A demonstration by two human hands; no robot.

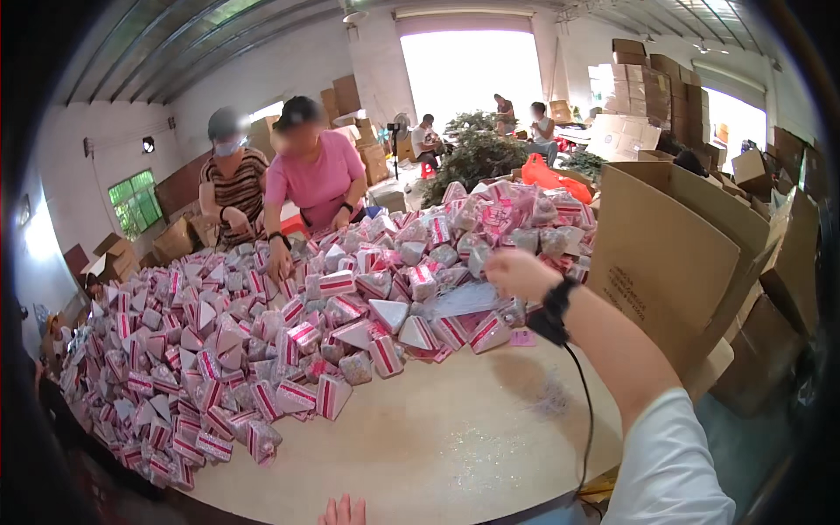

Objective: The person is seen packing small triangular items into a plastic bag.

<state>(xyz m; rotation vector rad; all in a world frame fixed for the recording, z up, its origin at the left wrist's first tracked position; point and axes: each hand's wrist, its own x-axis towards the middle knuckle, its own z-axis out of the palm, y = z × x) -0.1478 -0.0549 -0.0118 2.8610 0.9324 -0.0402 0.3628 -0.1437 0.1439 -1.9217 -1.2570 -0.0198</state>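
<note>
My right hand [521, 273] reaches out over the near right part of a big pile of small wedge-shaped packages [350, 306] in clear wrap with pink and white bands. Its fingers are curled together; what they hold, if anything, I cannot make out. Just beside it lies a bundle of clear, whitish plastic strips [468, 300] on the packages. A black band with a cable [577, 363] circles my right wrist. My left hand [343, 510] shows only its fingers at the lower edge, stretched out by the table's near edge and holding nothing visible.
The pale table [394, 446] carries scattered glitter. An open cardboard box [669, 254] stands right of my arm. Across the pile, a person in pink [317, 175] and one in stripes [234, 188] handle packages. A red plastic bag [551, 178] lies behind.
</note>
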